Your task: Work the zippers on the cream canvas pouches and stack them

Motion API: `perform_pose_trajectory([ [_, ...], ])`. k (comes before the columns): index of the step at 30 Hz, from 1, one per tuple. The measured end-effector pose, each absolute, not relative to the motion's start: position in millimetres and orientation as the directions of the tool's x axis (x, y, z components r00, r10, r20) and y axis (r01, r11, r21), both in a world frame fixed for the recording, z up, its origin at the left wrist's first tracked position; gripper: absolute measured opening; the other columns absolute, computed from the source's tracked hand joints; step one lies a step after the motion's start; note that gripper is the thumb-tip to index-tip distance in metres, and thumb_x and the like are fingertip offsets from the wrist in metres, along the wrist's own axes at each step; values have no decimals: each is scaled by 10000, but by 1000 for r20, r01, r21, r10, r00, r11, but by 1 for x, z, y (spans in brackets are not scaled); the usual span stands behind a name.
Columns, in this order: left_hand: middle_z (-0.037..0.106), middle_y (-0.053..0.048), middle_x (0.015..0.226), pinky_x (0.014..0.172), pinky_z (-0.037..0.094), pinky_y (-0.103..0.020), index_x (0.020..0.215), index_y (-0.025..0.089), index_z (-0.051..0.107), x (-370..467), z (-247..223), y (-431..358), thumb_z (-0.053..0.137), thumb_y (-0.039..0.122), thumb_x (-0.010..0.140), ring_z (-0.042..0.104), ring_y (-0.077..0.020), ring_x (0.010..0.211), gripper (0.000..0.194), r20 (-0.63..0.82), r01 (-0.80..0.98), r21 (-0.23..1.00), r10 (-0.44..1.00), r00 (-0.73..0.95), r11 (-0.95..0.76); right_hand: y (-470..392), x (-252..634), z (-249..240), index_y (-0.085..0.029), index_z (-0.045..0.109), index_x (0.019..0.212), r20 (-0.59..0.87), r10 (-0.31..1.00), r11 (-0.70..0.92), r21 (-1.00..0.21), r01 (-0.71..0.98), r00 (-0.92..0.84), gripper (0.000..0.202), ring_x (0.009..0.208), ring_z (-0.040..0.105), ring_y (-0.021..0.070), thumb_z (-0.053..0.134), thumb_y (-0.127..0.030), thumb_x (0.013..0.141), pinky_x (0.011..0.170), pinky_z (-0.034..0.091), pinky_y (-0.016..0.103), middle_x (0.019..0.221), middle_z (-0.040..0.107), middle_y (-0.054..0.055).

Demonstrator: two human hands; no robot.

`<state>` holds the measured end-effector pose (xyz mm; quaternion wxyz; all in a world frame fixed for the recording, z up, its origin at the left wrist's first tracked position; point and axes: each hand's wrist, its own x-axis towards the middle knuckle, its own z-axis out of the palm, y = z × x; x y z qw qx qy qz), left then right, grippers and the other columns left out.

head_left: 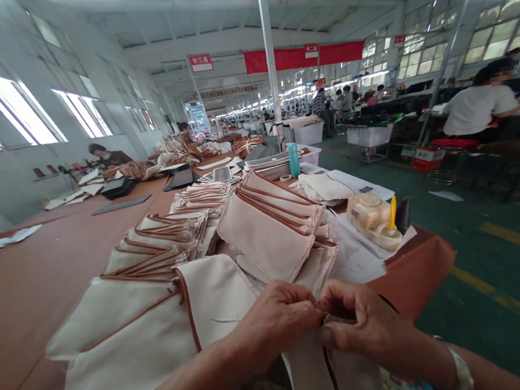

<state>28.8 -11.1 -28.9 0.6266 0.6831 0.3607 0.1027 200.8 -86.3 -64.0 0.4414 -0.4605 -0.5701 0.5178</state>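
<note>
A cream fabric piece (311, 376) with a dark brown strip down it hangs over my lap. Its top edge is pinched by my left hand (282, 312) and my right hand (364, 319), whose fingertips meet there. The fingertips partly hide the pinched spot. Just beyond my hands lies a pile of cream pieces with brown edging (266, 233). Another cream piece with a brown edge (215, 289) lies beside my left forearm, over larger cream pieces (130, 344) on the left.
The brown table (7, 304) stretches away to the left. At its right side are a container with a yellow-handled tool (392, 213), a blue bottle (294, 159) and a white sheet. A person in a white shirt (479, 107) sits at the right; others are farther back.
</note>
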Motion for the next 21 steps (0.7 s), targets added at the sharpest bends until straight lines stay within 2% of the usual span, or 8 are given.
perform_pose_trajectory([
  [4, 427, 35, 565, 469, 225, -225, 662, 128, 596, 33, -29, -16, 532, 264, 674, 297, -93, 523, 150, -273, 372, 928, 669, 692, -5, -87, 204, -61, -150, 542, 759, -44, 984, -38, -999, 36, -174, 119, 632, 376, 119, 638, -219, 763, 559, 292, 239, 668, 475, -33],
  [8, 409, 42, 556, 448, 207, -228, 674, 132, 589, 35, -24, -15, 552, 297, 707, 295, -91, 501, 173, -312, 379, 925, 632, 709, 32, -91, 206, -58, -142, 553, 743, -116, 983, -123, -991, -44, -142, 82, 608, 368, 111, 599, -209, 748, 546, 278, 235, 656, 489, -30],
  [13, 400, 44, 573, 457, 211, -225, 649, 131, 583, 33, -16, -11, 555, 364, 784, 299, -88, 517, 271, -290, 365, 931, 588, 755, -9, -94, 206, -60, -141, 553, 754, -103, 986, -108, -994, -34, -129, 112, 610, 350, 112, 586, -247, 771, 544, 277, 234, 650, 468, -33],
  [17, 450, 42, 596, 482, 242, -214, 765, 115, 672, 35, -19, -11, 613, 298, 697, 322, -89, 541, 204, -297, 423, 900, 568, 768, -101, -94, 206, -59, -161, 513, 734, -69, 990, -68, -998, 9, -126, 91, 588, 299, 105, 553, -228, 780, 504, 242, 225, 628, 408, -50],
  [21, 458, 31, 582, 463, 238, -217, 715, 115, 648, 38, -25, -14, 528, 241, 665, 334, -92, 522, 181, -278, 416, 905, 611, 741, -92, -94, 207, -61, -170, 497, 741, -47, 989, -43, -999, 32, -138, 78, 597, 314, 109, 521, -207, 805, 512, 258, 227, 640, 413, -48],
])
